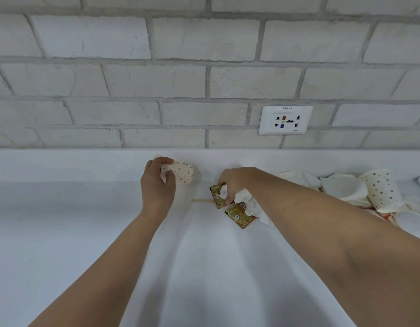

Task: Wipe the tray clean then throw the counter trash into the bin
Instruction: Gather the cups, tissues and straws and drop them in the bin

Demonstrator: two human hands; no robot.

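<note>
**Inspector:** State of the hands?

**Assessor:** The left hand (157, 182) is curled round a dotted paper cup (183, 174), held on its side near the back of the table (62, 208). A sachet (217, 197) and crumpled tissue (249, 201) are pinched by the right hand (234, 182).

**Inspector:** Handling?

**Assessor:** All items are judged light and easily crushed; the cup is best gripped gently round its wall. The tray (388, 217) is possibly glimpsed far right, beneath more cups (383, 190).

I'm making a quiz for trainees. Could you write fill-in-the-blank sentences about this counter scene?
The left hand grips a dotted paper ____.
The right hand, clutching a tissue, touches one of ____ brown sachets.
The white socket is set in a ____ wall.
Missing words: cup; two; brick.
</note>
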